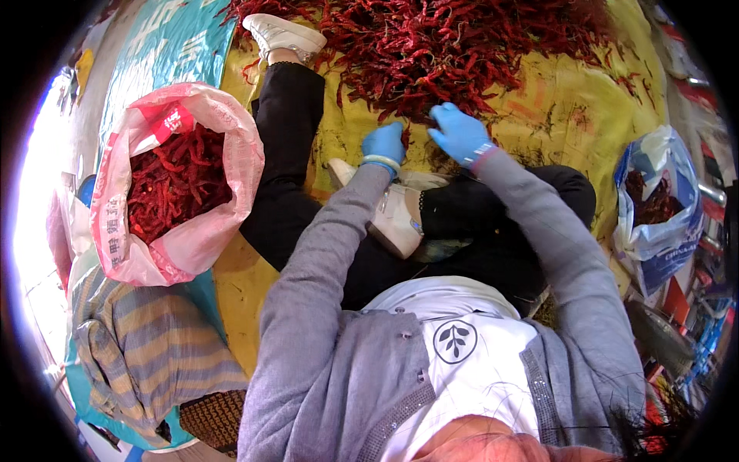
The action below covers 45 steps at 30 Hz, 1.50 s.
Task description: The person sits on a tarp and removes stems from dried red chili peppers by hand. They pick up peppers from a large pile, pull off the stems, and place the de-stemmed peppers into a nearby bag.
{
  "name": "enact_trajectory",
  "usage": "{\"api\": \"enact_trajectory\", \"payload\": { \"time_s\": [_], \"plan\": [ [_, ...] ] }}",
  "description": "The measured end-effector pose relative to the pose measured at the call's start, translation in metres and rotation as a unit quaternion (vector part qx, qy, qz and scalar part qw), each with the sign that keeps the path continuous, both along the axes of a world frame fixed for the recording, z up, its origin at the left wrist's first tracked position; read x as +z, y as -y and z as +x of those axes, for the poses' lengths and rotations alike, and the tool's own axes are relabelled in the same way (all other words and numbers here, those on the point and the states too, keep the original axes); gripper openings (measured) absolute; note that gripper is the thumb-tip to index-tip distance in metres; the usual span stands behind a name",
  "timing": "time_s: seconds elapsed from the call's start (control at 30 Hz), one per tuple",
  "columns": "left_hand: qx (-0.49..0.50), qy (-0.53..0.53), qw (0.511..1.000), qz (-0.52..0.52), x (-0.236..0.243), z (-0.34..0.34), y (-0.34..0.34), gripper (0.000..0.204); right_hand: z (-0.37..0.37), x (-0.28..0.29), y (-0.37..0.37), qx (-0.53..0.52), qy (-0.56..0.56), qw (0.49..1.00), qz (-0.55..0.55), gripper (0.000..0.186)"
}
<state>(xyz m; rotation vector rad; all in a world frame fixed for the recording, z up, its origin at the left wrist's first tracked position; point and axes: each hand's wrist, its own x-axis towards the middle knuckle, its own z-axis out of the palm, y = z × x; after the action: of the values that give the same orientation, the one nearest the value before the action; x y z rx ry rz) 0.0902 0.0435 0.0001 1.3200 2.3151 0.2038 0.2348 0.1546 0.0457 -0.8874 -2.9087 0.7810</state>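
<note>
Yellow sheeting [570,100] covers the floor, with a broad heap of dried red chillies [462,38] spread across its far side. A person in a grey cardigan sits on the sheet with black-trousered legs folded, both hands in blue gloves at the near edge of the heap. The left hand [384,143] is curled narrow over a chilli at the pile's edge; whether it grips the chilli cannot be told. The right hand [459,132], just beside it, has its fingers bent down onto the chillies, its grip also unclear. On the left stands an open pink sack [196,239] holding red chillies. On the right sits a blue and white bag [662,231] with darker bits inside. Near left lies a striped cloth [146,354].
</note>
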Motion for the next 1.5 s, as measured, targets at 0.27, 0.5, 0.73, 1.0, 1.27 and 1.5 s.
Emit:
{"api": "enact_trajectory", "payload": {
  "time_s": [0.27, 0.5, 0.73, 1.0, 1.27, 1.5],
  "plan": [
    [0.014, 0.015, 1.000, 0.001, -0.019, -0.004, 0.011, 0.029, 0.038, 0.034, -0.030, -0.117, -0.018, 0.896, -0.429, 0.025],
    [0.123, 0.331, 0.919, 0.174, 0.002, -0.014, 0.017, 0.016, 0.229, 0.077, -0.078, -0.439, -0.395, 0.587, -0.554, 0.018],
    [0.230, 0.751, 0.611, 0.097, 0.025, -0.011, 0.016, 0.012, 0.281, 0.049, -0.134, -0.299, -0.443, 0.624, -0.571, 0.029],
    [0.260, 0.760, 0.579, 0.143, 0.015, -0.009, 0.040, 0.015, 0.059, -0.031, -0.079, -0.165, 0.275, 0.946, -0.047, 0.044],
    [0.313, 0.669, 0.661, 0.131, 0.015, 0.007, 0.035, 0.010, 0.155, 0.068, -0.109, -0.417, -0.166, 0.767, -0.459, 0.016],
    [0.290, 0.626, 0.691, 0.217, 0.009, 0.030, -0.012, 0.021, 0.336, 0.098, -0.163, -0.391, -0.524, 0.543, -0.527, 0.002]
  ]
}}
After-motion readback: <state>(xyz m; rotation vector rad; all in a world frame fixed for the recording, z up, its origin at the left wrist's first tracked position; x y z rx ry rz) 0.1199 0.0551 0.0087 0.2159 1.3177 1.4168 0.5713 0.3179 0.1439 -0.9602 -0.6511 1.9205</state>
